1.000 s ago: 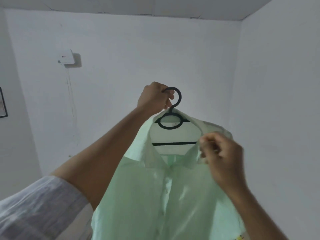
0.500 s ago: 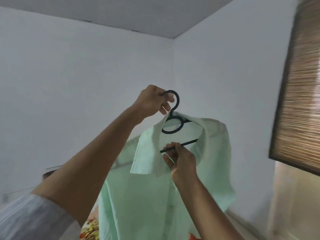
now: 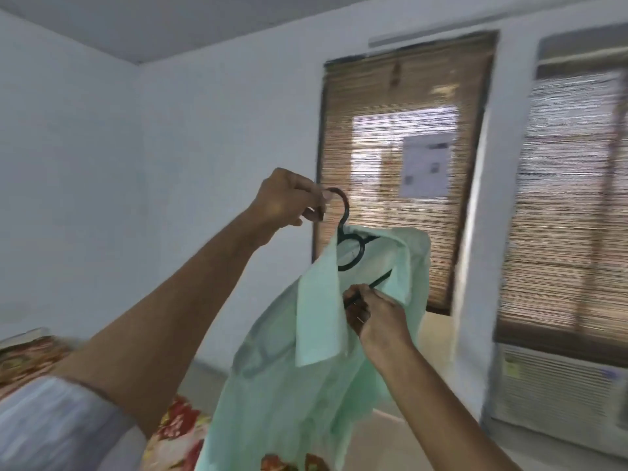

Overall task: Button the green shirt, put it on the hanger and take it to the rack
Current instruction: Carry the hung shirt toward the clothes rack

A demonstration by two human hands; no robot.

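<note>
Pale grey-blue cloth of the person's sleeve [image 3: 51, 423] fills the near left corner, and beside it lies a flower-printed cover [image 3: 176, 433] in red and yellow. From there both bare forearms rise toward the middle of the view. The right hand [image 3: 377, 321] sits just below the collar of the green shirt [image 3: 299, 385], its fingers pinched shut on the thin cross-bar of the hanger [image 3: 351, 253] where the bar passes between the collar wings. Higher up, the left hand [image 3: 289, 202] is closed around the curved hook at the hanger's top and carries the weight, so the shirt hangs free in the air in front of the person, draped over the hanger's shoulders with its left collar wing hanging long and flat. Whether every button is done cannot be told here, as the placket is blurred and partly hidden. The step in hand looks like settling the shirt squarely before carrying it off; to do it well the upper grip should stay firm while the lower hand keeps the bar level so neither shoulder slides off. Farthest back stand two windows with bamboo blinds [image 3: 401, 164] and a white cooler-like unit [image 3: 557, 399] under the right one; no rack is in view.
</note>
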